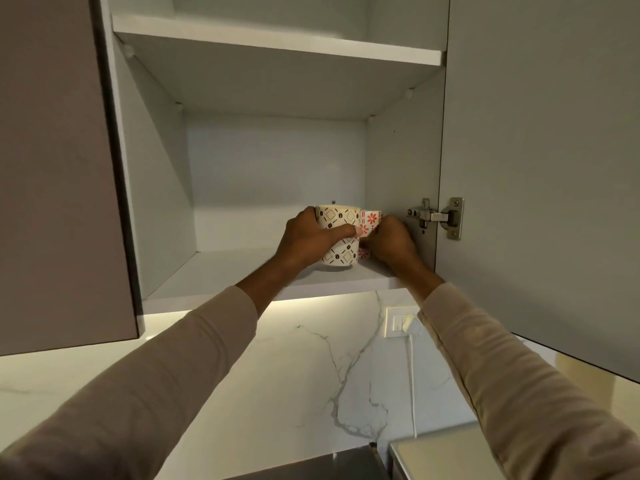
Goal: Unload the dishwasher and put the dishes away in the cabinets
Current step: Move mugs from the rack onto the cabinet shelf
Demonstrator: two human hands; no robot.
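Note:
Both my arms reach up into an open wall cabinet. My left hand (308,235) grips a cream mug with a black diamond pattern (341,220), which stands on the cabinet's bottom shelf (242,271). Right beside it is a white mug with red flowers (370,219), partly hidden, and my right hand (393,240) holds it near the cabinet's right wall. The two mugs touch or nearly touch.
The cabinet door (540,168) stands open on the right, with a metal hinge (438,216) by my right hand. An upper shelf (277,39) sits above. A closed cabinet door (52,168) is at left. Below are a marble backsplash, a wall socket (401,322) and a white cable.

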